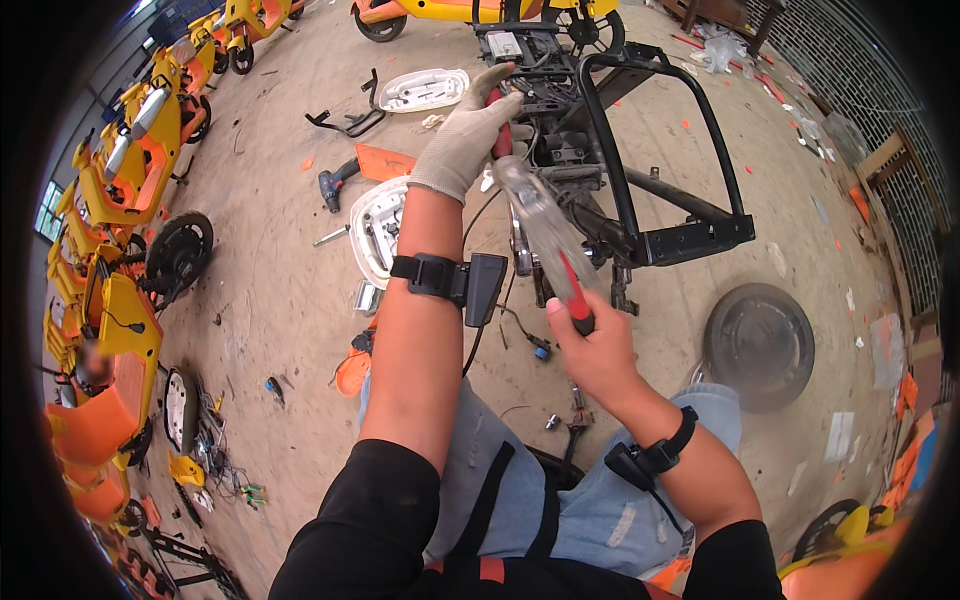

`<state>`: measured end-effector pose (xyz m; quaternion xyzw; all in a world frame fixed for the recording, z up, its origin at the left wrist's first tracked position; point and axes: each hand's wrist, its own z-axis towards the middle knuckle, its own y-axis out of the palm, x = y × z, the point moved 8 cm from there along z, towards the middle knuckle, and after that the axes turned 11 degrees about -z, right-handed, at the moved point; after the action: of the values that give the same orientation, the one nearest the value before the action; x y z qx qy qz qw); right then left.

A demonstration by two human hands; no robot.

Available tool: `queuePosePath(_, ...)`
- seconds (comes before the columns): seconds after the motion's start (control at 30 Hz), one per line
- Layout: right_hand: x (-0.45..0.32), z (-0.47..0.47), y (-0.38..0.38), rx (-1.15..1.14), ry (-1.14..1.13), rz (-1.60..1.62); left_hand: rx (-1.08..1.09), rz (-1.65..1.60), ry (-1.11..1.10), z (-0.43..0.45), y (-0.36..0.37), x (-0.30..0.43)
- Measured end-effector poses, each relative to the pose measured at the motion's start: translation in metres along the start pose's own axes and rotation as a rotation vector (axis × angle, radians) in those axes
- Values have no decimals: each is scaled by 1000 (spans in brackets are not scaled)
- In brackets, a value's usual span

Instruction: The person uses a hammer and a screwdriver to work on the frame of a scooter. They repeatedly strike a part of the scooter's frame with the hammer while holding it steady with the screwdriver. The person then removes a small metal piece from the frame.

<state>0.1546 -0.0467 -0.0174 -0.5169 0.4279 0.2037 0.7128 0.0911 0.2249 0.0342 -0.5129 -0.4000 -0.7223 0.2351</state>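
My left hand, in a pale knit glove, is closed around the red handle of a tool beside the black scooter frame. Its lower end is hidden by blur and by what lies before it. Bare, my right hand grips the red and black handle of a second tool, probably a hammer. Motion blurs its shaft, which reaches up to the lower end of the left-hand tool. Wiring and brackets of the frame lie just past my left hand.
A cordless drill and white plastic covers lie at left on the concrete floor. A dark wheel is by my right knee. Sockets lie between my legs. Yellow and orange scooters line the left side.
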Motion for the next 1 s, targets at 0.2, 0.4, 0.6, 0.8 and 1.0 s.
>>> queuePosePath(0.2, 27, 9, 15, -123, 180, -129, -14, -10, -1, 1, -1, 0)
queuePosePath(0.4, 28, -2, 23, -184, 252, -86, -31, -22, 28, 0, 1, 2)
queuePosePath(0.6, -3, 1, -10, 112, 8, -4, -23, 9, 17, 1, 1, 2)
queuePosePath(0.8, 35, 6, 15, -100, 195, -265, -17, -1, 5, 2, 0, 0)
queuePosePath(1.0, 19, -4, 9, -24, 138, -115, -12, -8, -7, -1, 0, 0)
